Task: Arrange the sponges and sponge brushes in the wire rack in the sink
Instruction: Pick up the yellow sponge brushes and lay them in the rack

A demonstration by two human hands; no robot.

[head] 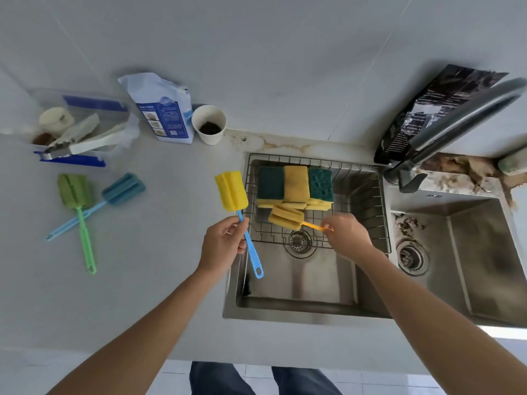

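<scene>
Left hand [225, 246] gripping blue-handled yellow sponge brush [231, 195] above the bench [142, 280] edge, right hand [346, 236] pinching orange-handled sponge brush [286, 218] lying in wire rack [368, 195], three sponges [295, 185] lined up behind, green brush [76, 192] and blue brush [122, 189] crossed on bench.

- Left hand [224, 245]: raised at centre frame, back of the hand toward the camera, fingers and thumb closed around a thin handle; wrist roughly straight.
- Left forearm: bare, running from the lower left corner up and rightward to the hand.
- Right hand [346, 236]: extended forward, knuckles up, thumb and fingertips pinched on the end of a slim stick.
- Right forearm: bare, entering from the lower right and angling up and leftward; the two hands are apart.
</scene>
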